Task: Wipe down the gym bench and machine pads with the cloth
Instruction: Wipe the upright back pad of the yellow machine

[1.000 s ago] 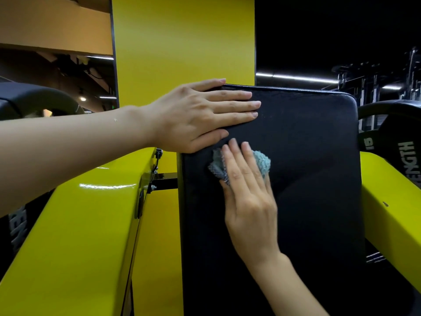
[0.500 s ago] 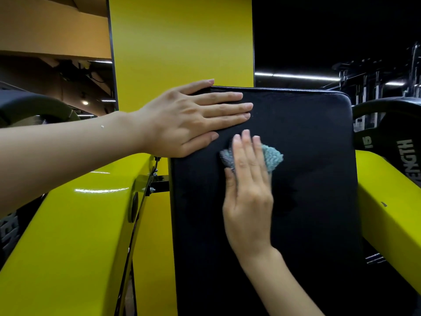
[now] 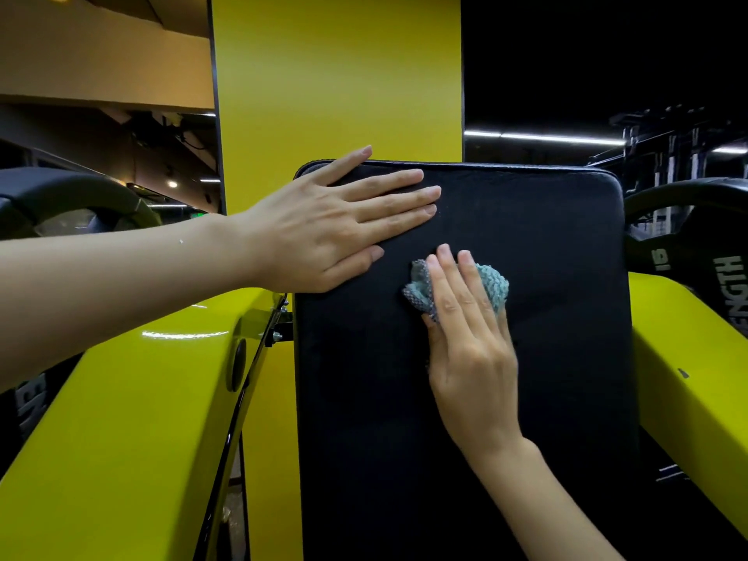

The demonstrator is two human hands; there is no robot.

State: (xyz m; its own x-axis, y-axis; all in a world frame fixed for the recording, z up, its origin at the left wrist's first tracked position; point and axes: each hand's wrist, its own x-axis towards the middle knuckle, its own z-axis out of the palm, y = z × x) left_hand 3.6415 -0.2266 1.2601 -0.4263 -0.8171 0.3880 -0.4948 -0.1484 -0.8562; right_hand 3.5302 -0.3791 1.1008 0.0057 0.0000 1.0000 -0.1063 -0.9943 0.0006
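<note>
A tall black padded backrest [image 3: 558, 358] stands upright in the middle of the view. My left hand [image 3: 324, 224] lies flat against its upper left corner, fingers straight and pointing right. Below those fingers, my right hand [image 3: 469, 338] presses a bunched blue-grey cloth [image 3: 496, 283] onto the pad with straight fingers. Most of the cloth is hidden under the fingers; its edges stick out on both sides.
Glossy yellow machine arms flank the pad, one on the left [image 3: 121, 419] and one on the right [image 3: 688, 358]. A yellow column [image 3: 336, 83] rises behind. Black weight plates [image 3: 724, 244] sit at far right, and a dark pad [image 3: 60, 196] at far left.
My right hand has slid the cloth rightward across the pad, away from its left edge. My left hand has stayed flat on the upper left corner.
</note>
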